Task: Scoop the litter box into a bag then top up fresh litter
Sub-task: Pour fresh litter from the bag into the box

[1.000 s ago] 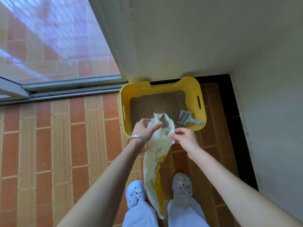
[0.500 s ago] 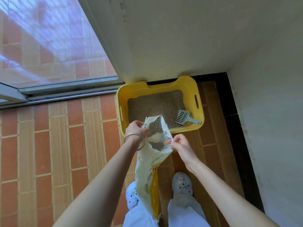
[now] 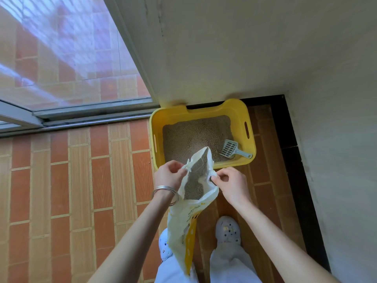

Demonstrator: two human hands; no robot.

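Note:
A white and yellow litter bag (image 3: 184,219) hangs upright in front of me, its mouth spread wide and grey-brown litter showing inside. My left hand (image 3: 168,175) pinches the left edge of the mouth. My right hand (image 3: 229,183) pinches the right edge. Just beyond the bag a yellow litter box (image 3: 250,137) sits on the floor in the corner, holding a bed of litter. A pale grey slotted scoop (image 3: 232,149) lies in the box's near right corner, its handle on the rim.
White walls (image 3: 234,48) close the corner behind and to the right of the box. A sliding glass door and its metal track (image 3: 81,117) run along the left. Red and tan floor tiles (image 3: 81,180) spread to the left; my two white shoes (image 3: 228,231) stand below the bag.
Both hands pulled the bag's mouth wider apart, so more litter shows inside. The bag's top now leans toward the box's near rim.

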